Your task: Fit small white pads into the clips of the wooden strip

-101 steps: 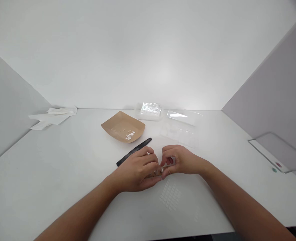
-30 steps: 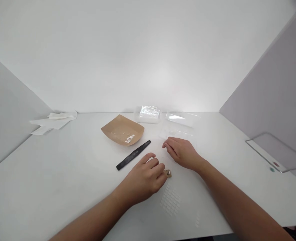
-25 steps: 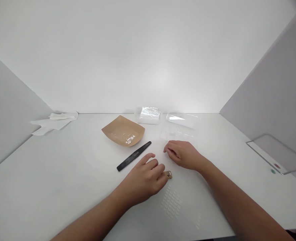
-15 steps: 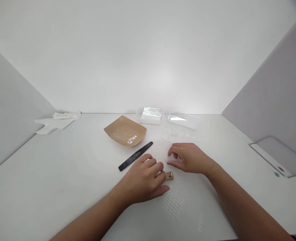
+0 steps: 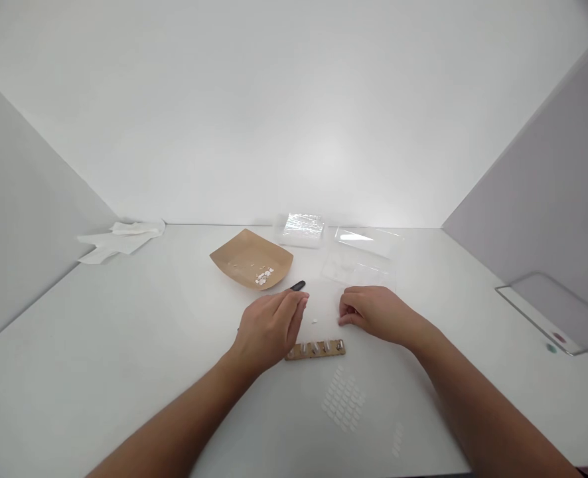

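My left hand point(image 5: 271, 328) hovers over the left end of a narrow brown strip point(image 5: 318, 355), its fingers pressed together; whatever they may hold is hidden. Several clear nail tips point(image 5: 315, 347) stand in a row on that strip, and a small dark and silver decoration shows at its right end. My right hand point(image 5: 376, 313) rests to the right, thumb and fingers pinched over something too small to name. Between the hands lies a tiny white piece point(image 5: 314, 321). Behind my left hand, only the tip of a black nail file point(image 5: 298, 285) shows clearly.
A brown paper tray point(image 5: 244, 255) holds small white bits. Behind are a clear shiny packet point(image 5: 302, 229) and clear plastic covers point(image 5: 366, 242). Small clear tabs point(image 5: 344, 401) lie in front. White tissues point(image 5: 125, 239) sit far left; a wire frame point(image 5: 533, 318) is at the right.
My left hand has moved left and up off the strip, uncovering its nail tips, and now covers most of the nail file. The right fingers have closed together. A tiny white piece now shows.
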Demonstrator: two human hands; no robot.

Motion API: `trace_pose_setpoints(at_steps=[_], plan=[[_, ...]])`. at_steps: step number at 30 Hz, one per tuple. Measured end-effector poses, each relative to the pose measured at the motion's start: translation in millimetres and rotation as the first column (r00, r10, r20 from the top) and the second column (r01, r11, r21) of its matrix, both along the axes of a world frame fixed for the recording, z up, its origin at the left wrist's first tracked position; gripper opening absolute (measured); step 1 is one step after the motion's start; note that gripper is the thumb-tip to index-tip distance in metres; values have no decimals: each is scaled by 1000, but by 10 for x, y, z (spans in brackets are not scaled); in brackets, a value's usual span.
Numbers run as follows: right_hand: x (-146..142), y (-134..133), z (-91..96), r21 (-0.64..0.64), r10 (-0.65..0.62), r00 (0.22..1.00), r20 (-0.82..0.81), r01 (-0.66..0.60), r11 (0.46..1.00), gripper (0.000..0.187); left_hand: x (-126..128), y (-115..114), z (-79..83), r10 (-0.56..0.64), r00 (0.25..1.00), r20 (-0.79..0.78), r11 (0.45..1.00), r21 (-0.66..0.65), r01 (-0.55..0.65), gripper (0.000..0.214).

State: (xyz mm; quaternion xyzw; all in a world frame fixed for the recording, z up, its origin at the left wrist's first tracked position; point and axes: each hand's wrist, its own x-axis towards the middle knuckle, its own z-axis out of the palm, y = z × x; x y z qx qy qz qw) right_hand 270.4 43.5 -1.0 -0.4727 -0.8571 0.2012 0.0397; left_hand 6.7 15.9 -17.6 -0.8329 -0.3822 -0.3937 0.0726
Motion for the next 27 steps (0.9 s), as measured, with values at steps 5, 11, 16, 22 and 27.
trace_pose_setpoints(at_steps=[5, 11, 16, 22, 27], plan=[[11, 28, -35, 40, 21, 1000, -14, -20, 999, 20, -29, 60, -28, -5, 999, 38, 1000, -2, 5, 11], [-38, -4, 0, 186, 14, 993, -117, 8, 982, 16, -56, 85, -49, -88, 984, 154, 992, -77, 101, 15], [-135, -53, 16, 207, -4, 951, -308, 71, 976, 20, -34, 70, -29, -171, 958, 231, 975, -100, 198, 20], [-158, -24, -46, 197, 7, 890, -455, 93, 976, 21, -25, 74, -48, -159, 951, 267, 971, -131, 199, 20], [-172, -46, -34, 127, 25, 880, -475, 40, 991, 21, -3, 73, -34, -149, 942, 300, 965, -164, 205, 13]])
